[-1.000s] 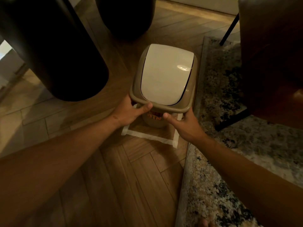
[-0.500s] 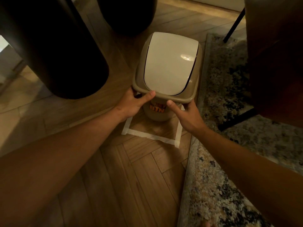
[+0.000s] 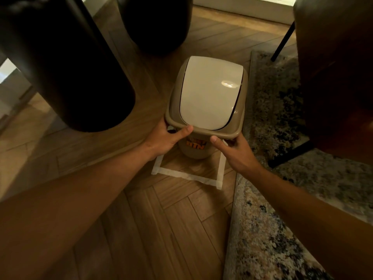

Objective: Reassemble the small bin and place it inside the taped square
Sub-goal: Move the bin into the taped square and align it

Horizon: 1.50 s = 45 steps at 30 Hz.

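The small bin (image 3: 205,110), with its smooth cream swing flap seated in a tan plastic rim and so apparently reassembled, is being held over the far part of the taped square (image 3: 186,175) on the wooden herringbone floor (image 3: 161,229). The left hand (image 3: 166,137) and right hand (image 3: 235,151) are each gripping the rim's near edge. What appears to be remaining is settling the rounded, tapering base fully inside the white tape, beside the mottled rug (image 3: 272,229).

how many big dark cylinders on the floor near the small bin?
2. One dark cylinder stands left of the small bin; the second cylinder is behind it, toward the far wall. Others may sit out of frame.
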Each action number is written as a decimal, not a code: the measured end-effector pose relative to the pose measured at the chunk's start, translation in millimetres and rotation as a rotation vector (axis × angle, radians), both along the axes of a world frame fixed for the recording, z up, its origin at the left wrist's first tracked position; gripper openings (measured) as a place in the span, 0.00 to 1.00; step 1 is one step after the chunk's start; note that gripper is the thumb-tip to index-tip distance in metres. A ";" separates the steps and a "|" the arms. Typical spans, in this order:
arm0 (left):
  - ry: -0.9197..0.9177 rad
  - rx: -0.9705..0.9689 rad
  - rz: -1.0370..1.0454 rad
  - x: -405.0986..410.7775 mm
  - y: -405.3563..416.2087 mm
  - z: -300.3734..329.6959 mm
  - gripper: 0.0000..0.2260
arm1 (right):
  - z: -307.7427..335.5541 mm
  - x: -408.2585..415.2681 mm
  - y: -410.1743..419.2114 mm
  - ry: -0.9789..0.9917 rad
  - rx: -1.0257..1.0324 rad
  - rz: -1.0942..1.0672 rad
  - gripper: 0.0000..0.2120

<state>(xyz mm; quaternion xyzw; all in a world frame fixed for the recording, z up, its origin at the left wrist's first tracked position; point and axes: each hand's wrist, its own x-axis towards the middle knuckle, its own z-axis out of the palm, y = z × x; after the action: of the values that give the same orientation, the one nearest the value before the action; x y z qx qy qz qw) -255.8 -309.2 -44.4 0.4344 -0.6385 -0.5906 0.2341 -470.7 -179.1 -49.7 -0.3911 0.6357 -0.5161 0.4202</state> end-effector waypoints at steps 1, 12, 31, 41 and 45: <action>0.004 0.001 -0.008 1.0 -0.6 -1.3 0.44 | -0.1 -1.2 0.1 0.007 0.011 0.005 0.43; -0.088 -0.094 0.020 2.7 -3.1 -23.8 0.49 | -19.2 4.5 -9.9 0.165 0.046 -0.047 0.43; -0.246 -0.251 -0.043 27.9 -24.9 22.0 0.68 | 49.5 -13.8 15.5 0.248 0.047 -0.035 0.59; -0.099 -0.269 -0.221 11.7 -31.3 48.1 0.52 | 65.1 -10.8 -25.9 0.350 -0.012 0.098 0.68; -0.069 -0.247 -0.217 11.4 -29.0 50.0 0.51 | 60.5 -14.9 -24.8 0.381 -0.002 0.091 0.68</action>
<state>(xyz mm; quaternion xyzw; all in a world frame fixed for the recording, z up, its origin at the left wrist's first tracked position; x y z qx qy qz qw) -244.5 -338.2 5.6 0.3509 -0.7568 -0.5144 0.1987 -485.5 -203.9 10.8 -0.5106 0.6847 -0.4140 0.3150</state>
